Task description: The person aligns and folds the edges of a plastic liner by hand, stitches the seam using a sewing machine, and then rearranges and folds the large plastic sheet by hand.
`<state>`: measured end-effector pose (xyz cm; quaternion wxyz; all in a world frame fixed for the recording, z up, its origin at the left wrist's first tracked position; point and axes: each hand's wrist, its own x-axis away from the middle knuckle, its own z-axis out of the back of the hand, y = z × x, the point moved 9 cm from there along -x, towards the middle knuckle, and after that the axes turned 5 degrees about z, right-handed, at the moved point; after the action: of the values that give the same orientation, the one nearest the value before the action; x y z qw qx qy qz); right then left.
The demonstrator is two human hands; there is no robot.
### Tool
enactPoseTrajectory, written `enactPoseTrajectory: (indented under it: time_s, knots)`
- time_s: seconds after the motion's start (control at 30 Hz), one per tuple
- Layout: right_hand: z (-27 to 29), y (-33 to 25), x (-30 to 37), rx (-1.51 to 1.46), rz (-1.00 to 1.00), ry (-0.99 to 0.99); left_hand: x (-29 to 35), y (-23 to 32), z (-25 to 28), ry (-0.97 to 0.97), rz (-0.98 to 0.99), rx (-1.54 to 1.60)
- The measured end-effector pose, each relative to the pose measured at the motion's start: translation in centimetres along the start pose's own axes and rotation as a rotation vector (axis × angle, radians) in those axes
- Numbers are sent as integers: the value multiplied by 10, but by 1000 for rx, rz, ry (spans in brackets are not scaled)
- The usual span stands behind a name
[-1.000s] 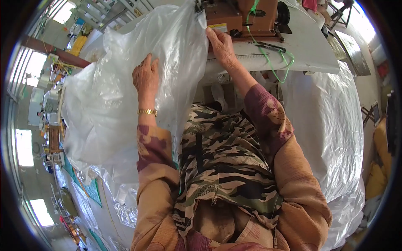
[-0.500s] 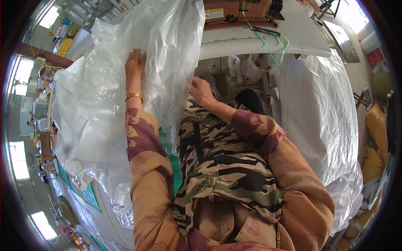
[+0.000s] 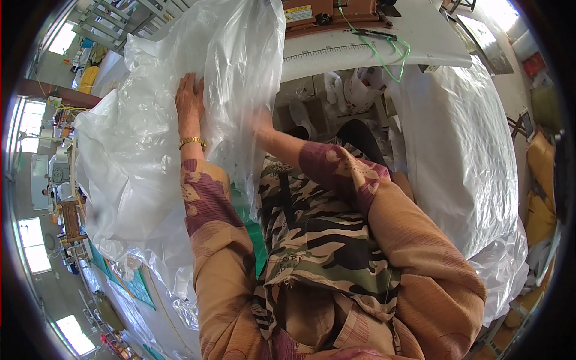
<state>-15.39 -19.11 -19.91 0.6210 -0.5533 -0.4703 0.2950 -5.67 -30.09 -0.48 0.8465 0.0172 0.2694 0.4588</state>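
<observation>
A large sheet of translucent plastic film is draped in wrinkles over the left side of the work table. My left hand lies flat on it, fingers stretched forward, a gold-coloured band at the wrist. My right hand is at the film's hanging right edge, partly behind or against it. Its fingers are smeared by motion and veiled by the plastic, so their grip does not show.
A brown machine stands at the table's back, with green cord and a dark slim tool beside it. A ruler scale runs along the table edge. More plastic film hangs at the right. A white bag sits below.
My right hand has moved left, from beside the film's edge to against or behind the hanging plastic. My left hand stays flat on the film. The view has shifted slightly.
</observation>
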Motion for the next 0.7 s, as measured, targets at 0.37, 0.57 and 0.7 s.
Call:
enactPoseTrajectory:
  time_s: [0.37,0.57,0.7]
  knots:
    - [-12,-67,57,757,918,-72,1,2,0,12,6,-26]
    - [-7,-138,103,1155,1346,91,4,-17,-5,-13,254,581]
    - [-23,-85,74,1710,1022,-201,2,-10,-1,23,116,302]
